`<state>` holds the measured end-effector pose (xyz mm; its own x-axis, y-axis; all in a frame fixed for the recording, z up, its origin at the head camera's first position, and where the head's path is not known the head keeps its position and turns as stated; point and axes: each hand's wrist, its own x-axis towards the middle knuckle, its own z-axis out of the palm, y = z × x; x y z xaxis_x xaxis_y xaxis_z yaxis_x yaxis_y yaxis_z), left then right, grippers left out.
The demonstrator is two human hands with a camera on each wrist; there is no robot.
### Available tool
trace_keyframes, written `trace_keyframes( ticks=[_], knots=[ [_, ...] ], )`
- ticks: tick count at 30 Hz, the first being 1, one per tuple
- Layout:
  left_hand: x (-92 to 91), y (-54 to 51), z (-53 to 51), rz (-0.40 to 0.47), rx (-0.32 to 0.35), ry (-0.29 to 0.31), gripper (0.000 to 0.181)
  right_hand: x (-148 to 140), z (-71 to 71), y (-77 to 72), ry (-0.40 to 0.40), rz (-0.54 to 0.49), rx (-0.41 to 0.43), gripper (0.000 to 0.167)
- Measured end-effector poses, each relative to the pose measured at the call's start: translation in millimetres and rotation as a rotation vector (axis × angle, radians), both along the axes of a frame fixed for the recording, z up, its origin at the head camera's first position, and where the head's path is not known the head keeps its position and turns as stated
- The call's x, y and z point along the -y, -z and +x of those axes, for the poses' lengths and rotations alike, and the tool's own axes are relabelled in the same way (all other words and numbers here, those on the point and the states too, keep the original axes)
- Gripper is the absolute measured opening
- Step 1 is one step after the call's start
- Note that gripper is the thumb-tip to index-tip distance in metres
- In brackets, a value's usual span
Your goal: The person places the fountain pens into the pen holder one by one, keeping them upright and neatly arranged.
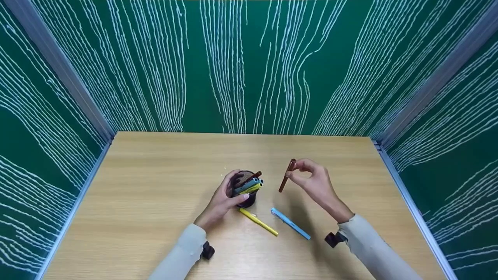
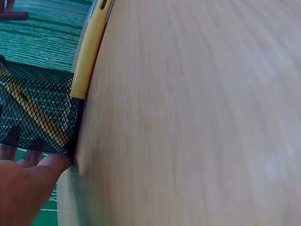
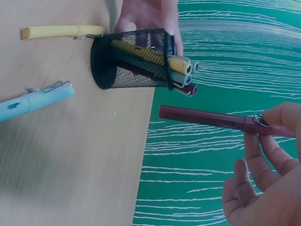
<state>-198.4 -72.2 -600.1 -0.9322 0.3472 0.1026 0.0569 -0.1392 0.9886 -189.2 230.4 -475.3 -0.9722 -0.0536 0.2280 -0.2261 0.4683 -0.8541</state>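
A black mesh pen cup [image 1: 251, 200] stands on the table, gripped around its side by my left hand [image 1: 216, 203]. Pens lean inside it toward the right: a dark red pen [image 3: 189, 90], bluish pens [image 1: 246, 186] and a yellow pen [image 3: 179, 64]. To the right of the cup, my right hand [image 1: 317, 187] pinches another dark red pen [image 3: 202, 117] between thumb and fingers, raised above the table and apart from the cup. In the right wrist view its clip lies by the fingertips, and the remaining fingers are loosely bent.
On the wooden table [image 1: 155, 175], a yellow pen [image 1: 258, 221] lies just in front of the cup, and a light blue pen [image 1: 290, 223] lies to its right. Green panels [image 1: 253, 77] with white wavy lines surround the table at the back and sides.
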Motion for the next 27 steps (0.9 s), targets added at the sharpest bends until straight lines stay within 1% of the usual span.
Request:
trace_keyframes(
  ticks=[4,9,11,17,22,27],
  knots=[
    [-0.3,0.0,-0.9,-0.005,0.001,-0.001,0.091,5,1.2,-6.8,-0.013,-0.012,0.009,0.015],
    [0.6,-0.6,-0.3,-0.065,0.021,-0.015,0.092,11,0.3,-12.7,-0.032,-0.020,-0.014,0.016],
    [0.6,-0.2,-0.4,-0.062,0.018,-0.017,0.091,13,-0.4,-15.2,-0.036,-0.017,-0.028,0.016],
    [-0.6,1.3,-2.1,-0.014,-0.009,-0.009,0.089,22,-2.6,-23.2,-0.051,-0.035,-0.063,0.015],
    [-0.1,1.4,-1.4,-0.012,-0.009,-0.008,0.090,29,-6.8,-26.6,-0.065,-0.042,-0.089,0.015],
    [0.4,1.7,-0.9,-0.020,-0.004,-0.014,0.089,39,-12.8,-28.4,-0.082,-0.077,-0.125,0.014]
  ],
)
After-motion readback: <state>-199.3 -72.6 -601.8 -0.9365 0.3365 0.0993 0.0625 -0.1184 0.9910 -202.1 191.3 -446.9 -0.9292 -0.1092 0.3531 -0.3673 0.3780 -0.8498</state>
